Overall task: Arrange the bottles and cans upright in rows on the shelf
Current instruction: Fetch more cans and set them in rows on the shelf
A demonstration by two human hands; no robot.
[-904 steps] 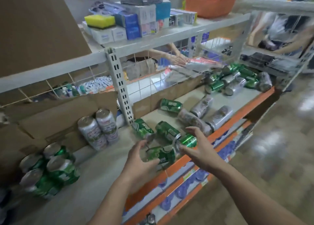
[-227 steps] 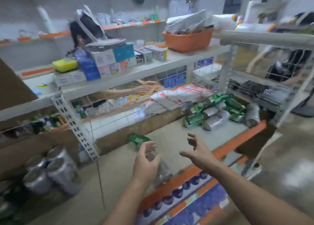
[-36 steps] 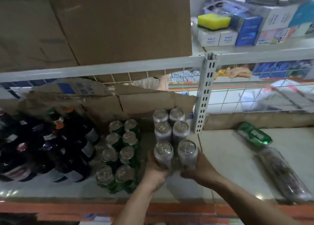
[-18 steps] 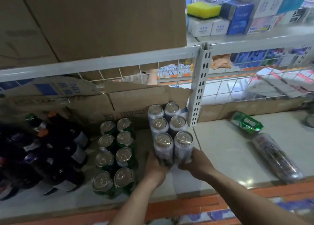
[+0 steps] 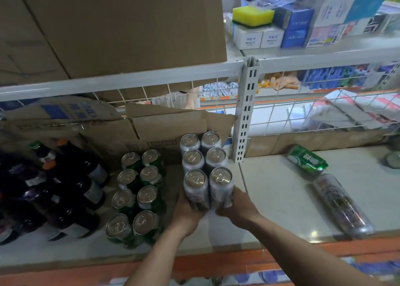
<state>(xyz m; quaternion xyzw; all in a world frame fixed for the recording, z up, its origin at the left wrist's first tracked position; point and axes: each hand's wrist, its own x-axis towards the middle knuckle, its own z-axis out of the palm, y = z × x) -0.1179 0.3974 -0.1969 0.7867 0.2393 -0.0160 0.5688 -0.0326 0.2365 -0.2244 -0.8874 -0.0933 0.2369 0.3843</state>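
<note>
Two rows of silver cans stand upright on the shelf (image 5: 281,199) by the white post. My left hand (image 5: 186,212) grips the front left silver can (image 5: 195,188). My right hand (image 5: 238,208) grips the front right silver can (image 5: 221,186) beside it. To their left, green cans (image 5: 138,190) stand upright in two rows. Dark bottles (image 5: 54,190) stand further left. One green can (image 5: 307,159) and a clear bottle (image 5: 343,205) lie on their sides on the right part of the shelf.
Torn cardboard (image 5: 151,125) lines the back of the shelf. A white slotted post (image 5: 246,112) rises beside the silver cans. The upper shelf holds a large brown box (image 5: 121,26), small boxes and a yellow sponge (image 5: 253,15). The shelf's front edge (image 5: 303,251) is orange.
The view has shifted slightly. My hands have stayed on the front pair of silver cans, set against the rows behind them.
</note>
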